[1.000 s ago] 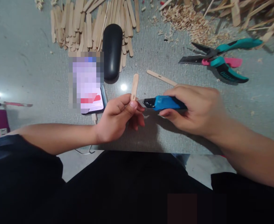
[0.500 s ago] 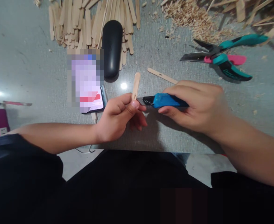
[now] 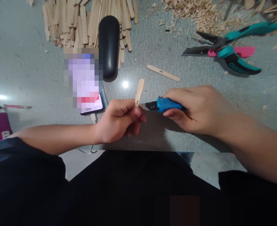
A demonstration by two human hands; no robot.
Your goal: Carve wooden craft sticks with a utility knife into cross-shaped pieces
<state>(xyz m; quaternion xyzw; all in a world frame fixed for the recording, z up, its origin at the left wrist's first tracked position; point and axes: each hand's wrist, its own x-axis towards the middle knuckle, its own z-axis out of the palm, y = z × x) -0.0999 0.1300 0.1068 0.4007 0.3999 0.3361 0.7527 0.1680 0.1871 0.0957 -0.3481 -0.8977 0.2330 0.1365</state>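
Pinching a stick at 1 o'clock, the left hand faced the right hand's gripped knife; a black case lay at the stick's 11 o'clock.

The wooden stick is pale, flat and slim, with a rounded far end and a small dark slot near the thumb of the left grip. It tilts slightly right, its lower end hidden by that thumb. The utility knife, blue with a black nose, lies sideways in the right grip, its blade pointing left at the stick; whether they touch is unclear.
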